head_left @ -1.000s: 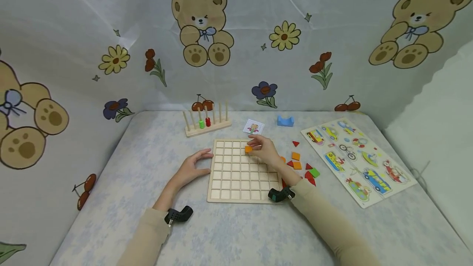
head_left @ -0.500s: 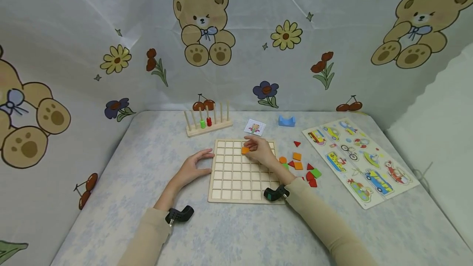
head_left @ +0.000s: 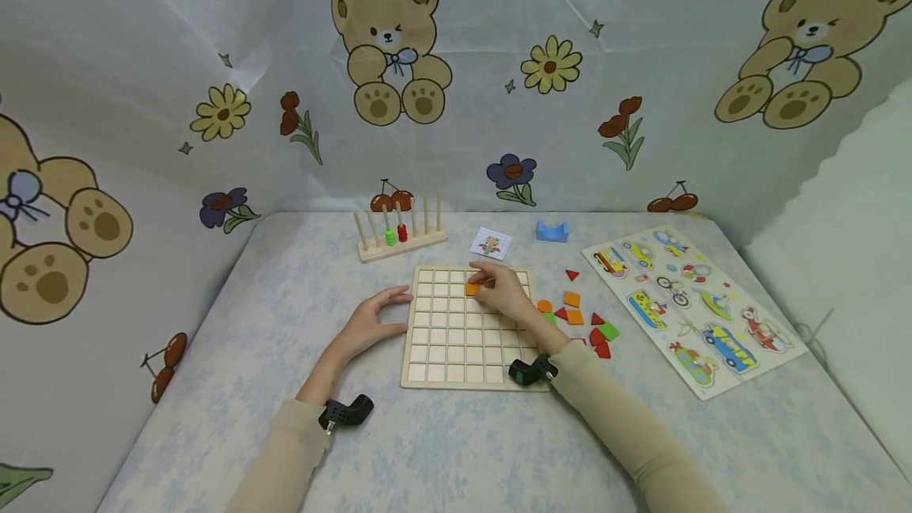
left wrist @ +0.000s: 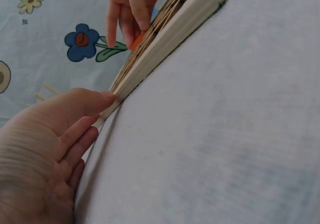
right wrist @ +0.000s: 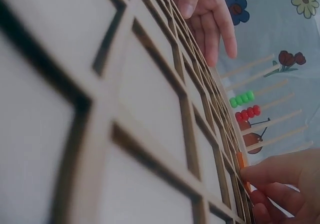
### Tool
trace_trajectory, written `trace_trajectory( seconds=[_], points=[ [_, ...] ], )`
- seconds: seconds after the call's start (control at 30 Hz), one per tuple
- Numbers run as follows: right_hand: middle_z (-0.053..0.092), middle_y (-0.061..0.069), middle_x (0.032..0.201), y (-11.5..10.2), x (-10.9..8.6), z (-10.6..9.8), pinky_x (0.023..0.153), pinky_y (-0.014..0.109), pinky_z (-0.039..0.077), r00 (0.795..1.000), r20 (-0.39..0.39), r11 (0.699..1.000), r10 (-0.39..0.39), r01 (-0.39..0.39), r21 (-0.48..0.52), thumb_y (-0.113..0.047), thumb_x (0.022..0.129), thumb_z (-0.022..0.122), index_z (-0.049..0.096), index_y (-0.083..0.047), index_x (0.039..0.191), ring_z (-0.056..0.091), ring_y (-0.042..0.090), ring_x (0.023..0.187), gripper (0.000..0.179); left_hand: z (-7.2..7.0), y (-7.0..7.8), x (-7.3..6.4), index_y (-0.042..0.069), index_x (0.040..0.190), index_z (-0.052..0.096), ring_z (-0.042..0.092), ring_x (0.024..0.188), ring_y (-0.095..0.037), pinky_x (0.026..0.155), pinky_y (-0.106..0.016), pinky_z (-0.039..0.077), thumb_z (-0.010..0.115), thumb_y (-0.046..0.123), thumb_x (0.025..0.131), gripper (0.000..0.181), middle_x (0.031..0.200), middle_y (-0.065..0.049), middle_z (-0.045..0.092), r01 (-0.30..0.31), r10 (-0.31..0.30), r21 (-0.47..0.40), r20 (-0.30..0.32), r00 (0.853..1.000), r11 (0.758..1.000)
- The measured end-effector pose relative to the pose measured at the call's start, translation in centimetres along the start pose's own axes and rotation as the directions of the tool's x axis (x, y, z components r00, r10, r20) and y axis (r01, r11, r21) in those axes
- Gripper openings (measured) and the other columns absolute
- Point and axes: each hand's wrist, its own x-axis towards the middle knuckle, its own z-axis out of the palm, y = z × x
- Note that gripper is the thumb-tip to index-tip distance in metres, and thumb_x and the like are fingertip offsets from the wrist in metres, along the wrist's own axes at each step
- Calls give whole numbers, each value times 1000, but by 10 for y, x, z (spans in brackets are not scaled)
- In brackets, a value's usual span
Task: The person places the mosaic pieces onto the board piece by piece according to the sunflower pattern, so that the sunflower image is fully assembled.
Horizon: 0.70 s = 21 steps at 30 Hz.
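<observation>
Head view: right hand pinches thin orange square; relaxed left hand touches gridded board

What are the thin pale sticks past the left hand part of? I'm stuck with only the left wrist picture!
Observer: They look like part of a pale wooden peg stand; the head view shows it carries small green beads and small red beads.
Operator: Cool! The other hand has something orange. Are there more?
Observer: Yes. Besides the flat orange square that the right hand pinches, two loose orange squares lie to the right of the pale wooden grid board.
</observation>
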Motion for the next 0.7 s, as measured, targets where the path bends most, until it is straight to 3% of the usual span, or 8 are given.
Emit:
trace_trajectory(
  seconds=[0.23,0.43,0.6,0.7],
  points=[
    [71,23,109,0,-1,-5,87,42,55,1000,-18,1000,-13,13,20,8,85,68,53,9,138,66,36,101,55,-1,1,-1,5,147,46,32,148,-34,121,-58,22,78,8,85,70,138,-17,60,7,-7,4,2,1000,1000],
    [69,30,108,11,-8,-35,88,44,57,986,-164,997,2,11,83,7,89,66,57,12,131,66,43,98,43,-1,-1,-1,7,147,47,33,147,-33,121,-57,22,78,9,85,70,138,-15,61,11,-11,12,-2,1000,1000],
    [68,33,107,34,-26,-79,80,18,53,939,-335,997,77,-68,38,8,87,67,59,13,127,65,45,98,41,0,-1,-1,7,147,47,33,147,-32,121,-57,23,78,9,85,69,138,-14,61,14,-14,17,-6,1000,1000],
    [67,32,110,48,-38,-99,79,15,50,903,-401,985,156,-173,-6,7,87,68,59,11,128,64,43,99,42,0,-1,-2,6,147,47,33,147,-33,121,-57,23,78,9,85,69,138,-14,61,12,-12,23,-9,1000,1000]
  ],
)
